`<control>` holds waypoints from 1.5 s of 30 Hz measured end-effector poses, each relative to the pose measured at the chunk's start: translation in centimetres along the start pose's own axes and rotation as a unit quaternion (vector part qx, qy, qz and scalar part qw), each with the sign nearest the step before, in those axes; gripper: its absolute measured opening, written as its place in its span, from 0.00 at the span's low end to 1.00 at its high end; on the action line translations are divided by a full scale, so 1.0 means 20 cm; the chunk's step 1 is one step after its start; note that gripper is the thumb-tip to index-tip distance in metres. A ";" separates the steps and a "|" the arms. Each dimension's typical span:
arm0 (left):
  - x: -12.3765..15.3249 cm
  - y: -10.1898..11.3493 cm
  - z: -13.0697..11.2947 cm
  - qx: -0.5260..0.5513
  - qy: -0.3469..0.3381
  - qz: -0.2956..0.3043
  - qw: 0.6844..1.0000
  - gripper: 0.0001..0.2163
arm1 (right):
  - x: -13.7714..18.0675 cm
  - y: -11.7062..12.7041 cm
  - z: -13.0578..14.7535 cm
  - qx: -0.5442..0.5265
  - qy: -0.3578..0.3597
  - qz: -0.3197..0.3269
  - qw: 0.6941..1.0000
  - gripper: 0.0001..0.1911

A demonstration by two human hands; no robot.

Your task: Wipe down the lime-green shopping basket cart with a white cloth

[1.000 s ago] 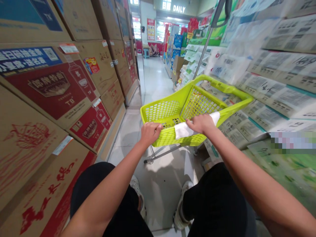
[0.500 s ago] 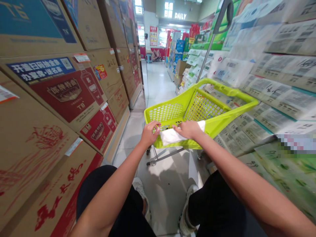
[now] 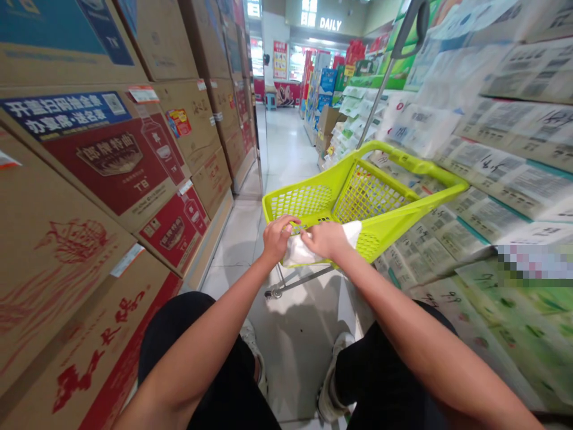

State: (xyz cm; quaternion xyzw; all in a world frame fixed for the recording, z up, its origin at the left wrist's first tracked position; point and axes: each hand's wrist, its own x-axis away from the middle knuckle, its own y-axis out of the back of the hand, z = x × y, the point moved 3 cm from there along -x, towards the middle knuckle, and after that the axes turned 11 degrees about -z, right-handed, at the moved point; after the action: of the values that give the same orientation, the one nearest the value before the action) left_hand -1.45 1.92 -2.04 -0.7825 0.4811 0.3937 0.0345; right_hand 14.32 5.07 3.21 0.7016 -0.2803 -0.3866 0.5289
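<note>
A lime-green plastic shopping cart (image 3: 308, 192) stands before me, its lattice basket at knee height. My right hand (image 3: 326, 239) presses a white cloth or paper wipe (image 3: 299, 251) over the near rim, with fingers bent onto it. Part of the wipe sticks out to the right of that hand. Curled around the basket's front corner is my left hand (image 3: 276, 240), close beside the wipe's left end. Its fingertips lie on the inner side, and exactly what they touch is partly hidden. Both hands are almost touching.
Stacked cardboard cartons (image 3: 111, 161) wall the left side. Packaged paper goods (image 3: 492, 173) with handwritten prices crowd the right, close to the cart handle (image 3: 430, 170). A metal pole with a grey loop (image 3: 410, 33) leans behind the cart. Tiled floor (image 3: 290, 143) runs down the aisle.
My right hand has slid left along the rim with the wipe, bunching it nearer my left hand. My left hand has shifted slightly; the cart stays in place.
</note>
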 end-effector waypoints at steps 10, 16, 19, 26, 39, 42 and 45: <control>-0.11 0.11 0.10 -0.108 -0.012 0.193 0.975 0.17 | -0.03 0.01 -0.08 -0.014 -0.046 0.008 0.999 0.39; -0.09 0.07 0.09 -0.135 -0.024 0.225 0.965 0.19 | 0.04 0.08 -0.78 0.118 -0.145 -0.029 0.982 0.36; -0.08 0.03 0.04 -0.142 -0.030 0.211 0.967 0.18 | 0.06 0.09 -0.84 0.130 -0.158 -0.071 0.976 0.34; -0.10 0.01 0.04 -0.156 0.076 0.148 0.974 0.22 | 0.07 -0.01 -0.11 -0.029 -0.052 -0.134 0.989 0.29; -0.18 0.13 0.09 -0.275 -0.016 0.258 0.926 0.31 | 0.08 0.06 -0.82 0.102 -0.085 -0.159 0.978 0.31; -0.15 0.07 0.04 -0.294 -0.006 0.266 0.918 0.32 | 0.10 0.06 -0.87 0.112 -0.110 -0.182 0.971 0.30; -0.12 0.01 -0.01 -0.287 0.008 0.278 0.916 0.32 | 0.12 -0.01 -0.64 0.069 -0.105 -0.213 0.969 0.28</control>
State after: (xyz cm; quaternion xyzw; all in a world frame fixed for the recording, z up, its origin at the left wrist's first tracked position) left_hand -2.05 3.41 -0.18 -0.5960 0.5459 0.5027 -0.3066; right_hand 26.41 9.98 4.27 0.7353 -0.2042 -0.5418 0.3521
